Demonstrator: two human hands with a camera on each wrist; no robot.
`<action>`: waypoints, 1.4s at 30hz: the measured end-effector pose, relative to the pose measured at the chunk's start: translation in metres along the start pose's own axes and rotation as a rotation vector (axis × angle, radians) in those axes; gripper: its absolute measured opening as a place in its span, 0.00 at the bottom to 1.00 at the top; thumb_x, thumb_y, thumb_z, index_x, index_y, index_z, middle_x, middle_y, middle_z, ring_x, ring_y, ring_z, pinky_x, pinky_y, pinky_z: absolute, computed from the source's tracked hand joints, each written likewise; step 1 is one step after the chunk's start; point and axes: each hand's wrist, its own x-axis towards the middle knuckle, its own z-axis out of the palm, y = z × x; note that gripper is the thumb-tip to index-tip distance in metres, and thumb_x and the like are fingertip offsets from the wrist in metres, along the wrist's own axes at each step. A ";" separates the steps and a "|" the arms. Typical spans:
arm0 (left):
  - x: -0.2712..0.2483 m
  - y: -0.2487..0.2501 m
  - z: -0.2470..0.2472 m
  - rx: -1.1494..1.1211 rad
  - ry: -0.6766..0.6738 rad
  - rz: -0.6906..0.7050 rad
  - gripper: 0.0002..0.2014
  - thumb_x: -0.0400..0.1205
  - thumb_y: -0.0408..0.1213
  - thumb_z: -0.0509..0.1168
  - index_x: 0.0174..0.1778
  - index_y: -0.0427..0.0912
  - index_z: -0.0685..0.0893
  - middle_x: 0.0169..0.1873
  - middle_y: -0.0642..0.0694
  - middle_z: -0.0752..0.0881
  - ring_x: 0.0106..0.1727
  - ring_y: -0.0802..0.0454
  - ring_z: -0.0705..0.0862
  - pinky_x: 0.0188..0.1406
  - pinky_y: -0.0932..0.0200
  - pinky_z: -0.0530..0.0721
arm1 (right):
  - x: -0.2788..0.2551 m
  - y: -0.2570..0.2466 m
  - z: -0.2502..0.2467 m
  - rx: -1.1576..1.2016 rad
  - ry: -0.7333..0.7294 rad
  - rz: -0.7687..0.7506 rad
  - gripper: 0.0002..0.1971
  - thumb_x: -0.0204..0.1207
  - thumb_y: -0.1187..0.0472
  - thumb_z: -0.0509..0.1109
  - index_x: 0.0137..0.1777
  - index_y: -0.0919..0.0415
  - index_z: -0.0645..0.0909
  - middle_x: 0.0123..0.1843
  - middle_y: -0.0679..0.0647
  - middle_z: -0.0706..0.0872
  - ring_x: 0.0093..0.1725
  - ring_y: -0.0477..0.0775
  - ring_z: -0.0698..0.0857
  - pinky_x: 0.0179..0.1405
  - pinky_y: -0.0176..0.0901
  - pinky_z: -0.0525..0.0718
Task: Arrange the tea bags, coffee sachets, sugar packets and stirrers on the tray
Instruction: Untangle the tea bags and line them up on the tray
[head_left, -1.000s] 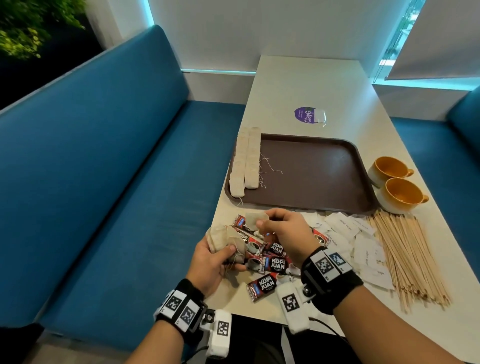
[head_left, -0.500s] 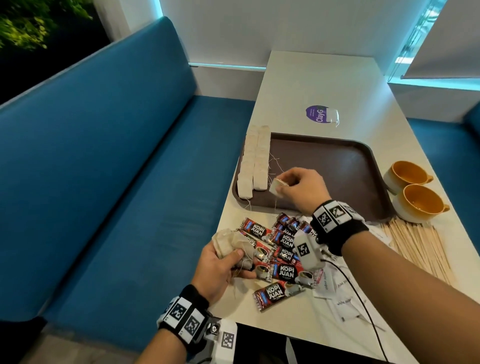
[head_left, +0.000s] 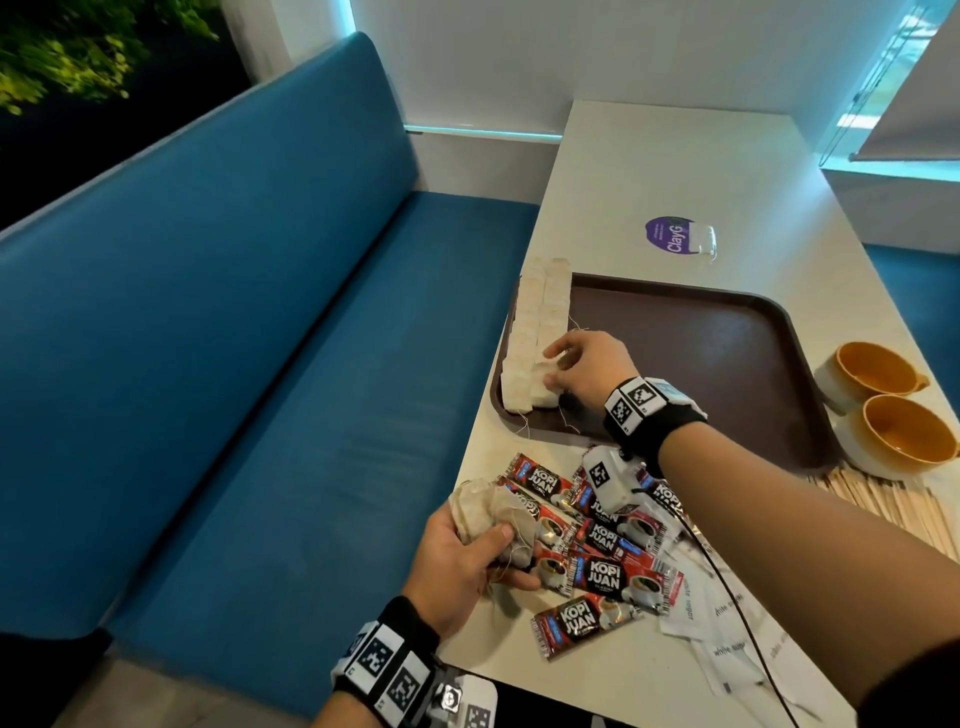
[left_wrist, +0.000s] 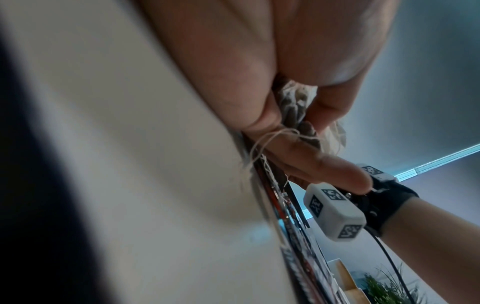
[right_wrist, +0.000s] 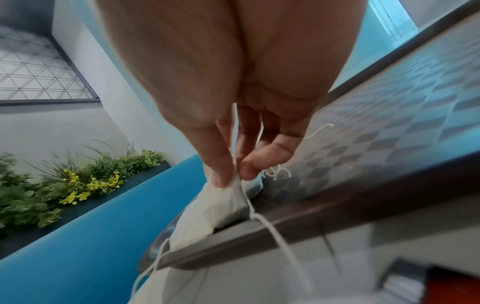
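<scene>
Two rows of tea bags lie along the left side of the brown tray. My right hand is at the near end of the rows, thumb and finger pinching one tea bag that lies against the tray's rim, its string trailing. By the table's left edge my left hand grips a bunch of tea bags, with loose strings showing at its fingers. Red coffee sachets, white sugar packets and wooden stirrers lie on the table in front of the tray.
Two yellow cups stand right of the tray. A purple sticker is on the table beyond it. A blue bench runs along the table's left edge. A cable hangs from my right wrist over the sugar packets.
My right hand carried one tea bag from the pile by my left hand to the tray and lowered it at the near end of the rows. The left hand stayed put.
</scene>
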 end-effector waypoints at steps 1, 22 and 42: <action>0.000 0.000 0.000 -0.001 -0.004 -0.005 0.10 0.85 0.23 0.67 0.62 0.28 0.78 0.47 0.18 0.86 0.42 0.21 0.88 0.29 0.50 0.91 | 0.002 0.000 0.000 0.016 0.033 0.001 0.17 0.71 0.62 0.84 0.58 0.50 0.87 0.51 0.48 0.88 0.50 0.47 0.87 0.49 0.37 0.84; -0.003 0.004 0.008 -0.127 0.004 0.082 0.17 0.75 0.24 0.69 0.59 0.26 0.80 0.46 0.23 0.88 0.39 0.36 0.91 0.35 0.48 0.92 | -0.027 -0.002 -0.005 0.091 -0.076 -0.007 0.11 0.73 0.57 0.83 0.55 0.50 0.88 0.39 0.47 0.84 0.36 0.46 0.84 0.42 0.43 0.84; -0.012 0.005 0.016 0.001 0.029 0.100 0.24 0.73 0.25 0.79 0.66 0.32 0.83 0.56 0.27 0.90 0.47 0.35 0.92 0.31 0.53 0.91 | -0.191 0.012 0.033 0.619 -0.069 0.077 0.11 0.74 0.67 0.82 0.55 0.64 0.87 0.49 0.68 0.90 0.40 0.51 0.89 0.38 0.38 0.90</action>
